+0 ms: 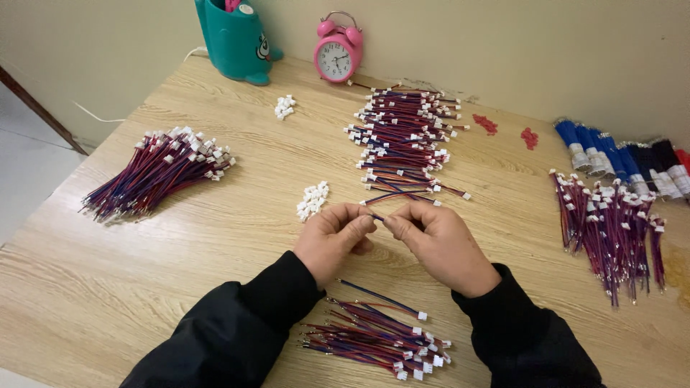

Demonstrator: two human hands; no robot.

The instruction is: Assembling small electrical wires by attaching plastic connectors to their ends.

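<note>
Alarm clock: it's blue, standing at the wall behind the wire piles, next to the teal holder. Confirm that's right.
Not quite: the alarm clock is pink, not blue, as the head view shows. The rest holds: it stands at the wall behind the wire piles, next to the teal holder.

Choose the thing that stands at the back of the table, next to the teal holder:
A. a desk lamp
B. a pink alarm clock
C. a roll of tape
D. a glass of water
B: a pink alarm clock with two bells stands against the wall, just right of the teal holder.
</note>
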